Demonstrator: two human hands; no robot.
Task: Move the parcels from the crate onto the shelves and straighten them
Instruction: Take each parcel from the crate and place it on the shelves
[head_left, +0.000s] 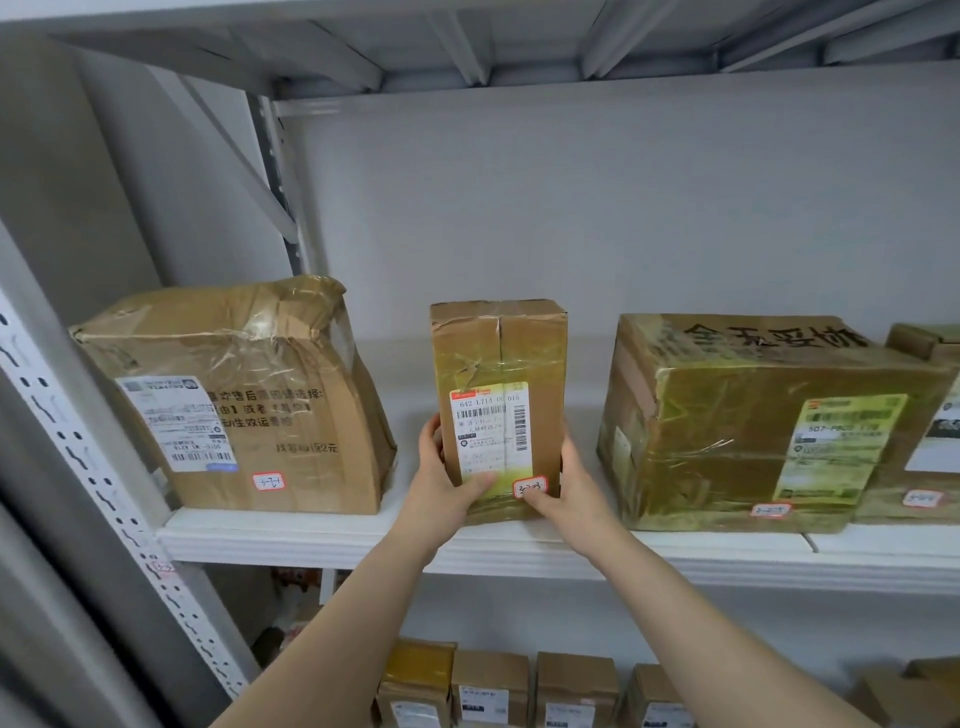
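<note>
Head view. A narrow parcel (498, 364) of brown card wrapped in clear tape stands upright on the white shelf (363, 535), its base near the front edge, and both hands hold it low down. The left hand (441, 488) grips the lower left edge: its thumb (475, 480) lies across the front over the bottom of the white shipping label (491, 431), and its fingers (431, 431) curl up the left side. The right hand (571, 493) grips the lower right corner: its thumb (535, 501) presses the front just below a small red-edged sticker (530, 487), and its fingers wrap round the right side, mostly hidden behind the card. Both forearms reach up from the bottom of the frame.

Well to the left of the left fingers sits a dented parcel (249, 405) with a crumpled, taped top. To the right of the right fingers, apart from them, sits a large parcel (727, 415) with a yellowed label. Neither one touches the held parcel. Far left of the hands stands a perforated metal post (104, 467). Below the wrists, on the next level down, a row of small boxes (488, 686) stands side by side.
</note>
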